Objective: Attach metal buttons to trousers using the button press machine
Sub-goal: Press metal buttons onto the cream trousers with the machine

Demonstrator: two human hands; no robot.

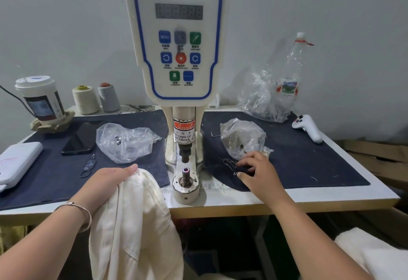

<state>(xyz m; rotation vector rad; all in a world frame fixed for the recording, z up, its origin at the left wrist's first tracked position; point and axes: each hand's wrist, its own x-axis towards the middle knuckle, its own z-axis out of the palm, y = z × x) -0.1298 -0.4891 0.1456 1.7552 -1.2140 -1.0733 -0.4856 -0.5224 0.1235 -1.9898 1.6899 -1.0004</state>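
Cream trousers (132, 224) hang nearest us over the table's front edge, bunched under our left hand (110, 180), whose fingers close on the fabric just left of the button press machine (180, 59); its lower die (186, 182) stands bare, apart from the cloth; our right hand (256, 169) rests fingers spread and loosely curled on the dark blue mat (309, 158), fingertips at a clear plastic bag (242, 139), and we cannot tell whether they pinch a button; another bag (125, 142) holding small metal pieces lies left of the machine, beside a black phone (80, 138); two thread cones (96, 100) and a lidded paper cup (39, 98) stand behind.
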